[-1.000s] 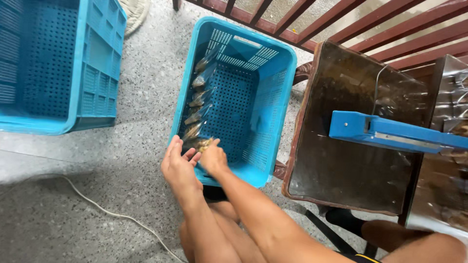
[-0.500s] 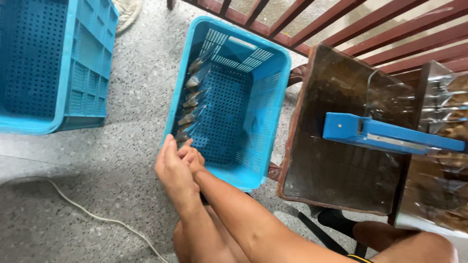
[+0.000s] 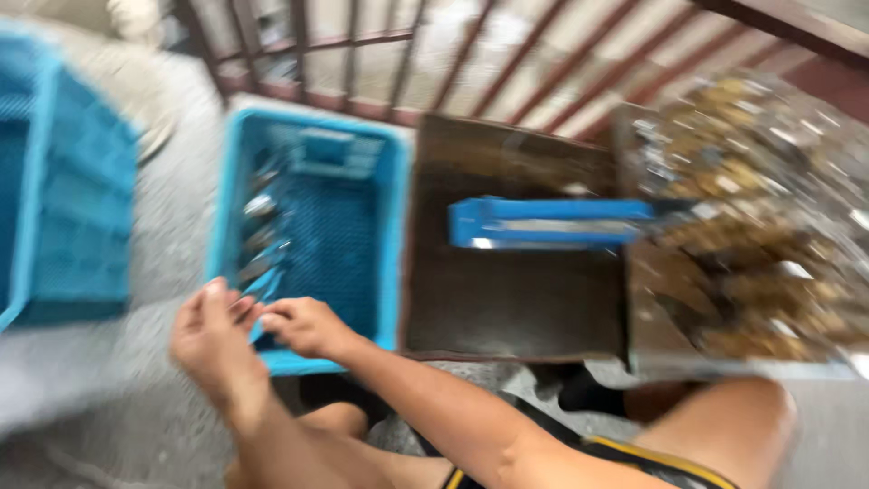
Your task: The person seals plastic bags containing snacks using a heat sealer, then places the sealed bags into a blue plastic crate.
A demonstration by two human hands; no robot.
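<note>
both hands, left hand and right hand, pinch a small item at the blue crate rim; blur hides the grip. item judged light, thin, possibly slippery; best held by its ends.

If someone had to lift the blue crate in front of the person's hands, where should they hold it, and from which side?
Probably by the top rim of the blue crate, one hand on each long side, coming from above. It stands upright and open-topped, its near rim already under the left hand and right hand. The brown box crowds its right side, so reaching in low there looks awkward. The frame is blurred, so any handle holes cannot be made out.
</note>
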